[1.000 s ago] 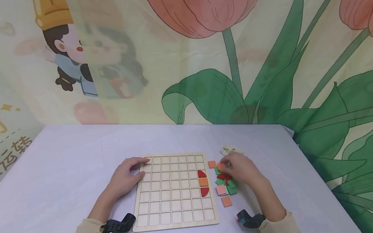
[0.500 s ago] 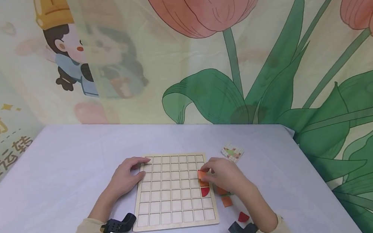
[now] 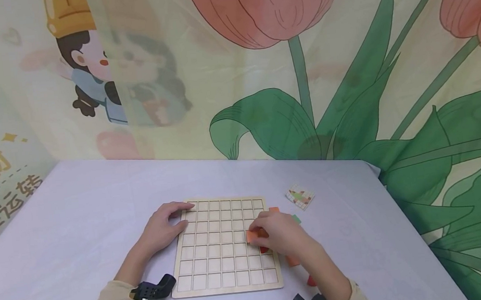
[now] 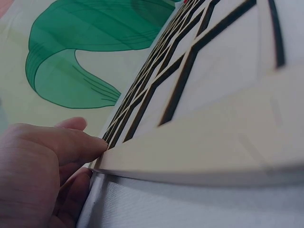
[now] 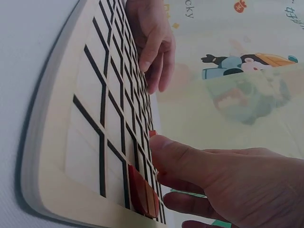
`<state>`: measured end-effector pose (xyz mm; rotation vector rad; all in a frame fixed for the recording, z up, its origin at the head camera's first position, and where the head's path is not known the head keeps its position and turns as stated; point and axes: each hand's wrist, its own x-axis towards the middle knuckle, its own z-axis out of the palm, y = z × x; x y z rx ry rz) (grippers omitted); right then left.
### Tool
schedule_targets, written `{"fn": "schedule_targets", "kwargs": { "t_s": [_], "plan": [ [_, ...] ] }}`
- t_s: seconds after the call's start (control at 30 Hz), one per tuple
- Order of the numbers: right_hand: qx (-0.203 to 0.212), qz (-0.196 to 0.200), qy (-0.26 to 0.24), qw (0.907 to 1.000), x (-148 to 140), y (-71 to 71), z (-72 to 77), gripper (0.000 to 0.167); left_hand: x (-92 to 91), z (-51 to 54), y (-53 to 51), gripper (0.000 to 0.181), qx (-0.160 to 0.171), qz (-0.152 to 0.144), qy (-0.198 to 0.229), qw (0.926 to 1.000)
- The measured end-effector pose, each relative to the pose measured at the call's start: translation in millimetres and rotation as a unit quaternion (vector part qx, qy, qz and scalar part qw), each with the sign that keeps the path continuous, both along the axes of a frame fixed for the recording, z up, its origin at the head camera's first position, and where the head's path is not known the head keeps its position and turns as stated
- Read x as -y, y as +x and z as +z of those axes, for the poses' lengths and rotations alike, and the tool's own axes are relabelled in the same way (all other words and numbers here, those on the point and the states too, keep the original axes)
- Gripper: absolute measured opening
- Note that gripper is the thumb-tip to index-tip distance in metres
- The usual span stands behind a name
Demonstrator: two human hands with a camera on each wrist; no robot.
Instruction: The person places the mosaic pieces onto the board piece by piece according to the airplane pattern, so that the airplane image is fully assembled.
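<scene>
A pale wooden grid board (image 3: 203,264) lies on the white cloth. My left hand (image 3: 161,229) rests at its upper left edge, fingers touching the frame; the left wrist view shows the thumb and fingers of the left hand (image 4: 47,166) at the rim. Over the right-hand columns, my right hand (image 3: 281,233) pinches an orange square tile (image 3: 251,237) between thumb and fingers. Below that hand a red curved piece (image 3: 264,249) sits in a cell, partly covered. In the right wrist view the red piece (image 5: 137,190) lies in the grid beside an orange tile (image 5: 150,197).
Right of the board are loose pieces, mostly hidden by the right hand and arm: orange tiles (image 3: 293,261), a green piece (image 3: 296,219) and a red piece (image 3: 311,281). A small pattern card (image 3: 300,197) lies behind them. A printed curtain (image 3: 170,142) hangs behind the table.
My right hand has come from the loose pieces onto the board with an orange tile, then shifted slightly left and down. The left hand has stayed in place.
</scene>
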<state>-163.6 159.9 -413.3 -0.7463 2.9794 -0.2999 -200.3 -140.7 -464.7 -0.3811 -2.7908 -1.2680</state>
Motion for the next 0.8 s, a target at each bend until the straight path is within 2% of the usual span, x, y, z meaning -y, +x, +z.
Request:
{"fn": "schedule_targets", "kwargs": {
  "t_s": [0.5,0.8],
  "plan": [
    [-0.007,0.029,0.006,0.9995,3.3,3.2,-4.0,0.022,0.4,-0.4,-0.1,0.038,0.004,0.001,-0.002,1.0000],
    [0.008,0.035,0.003,0.9993,3.2,3.4,-3.1,0.017,-0.7,1.1,0.5,0.038,0.003,0.004,-0.001,1.0000]
  ]
}}
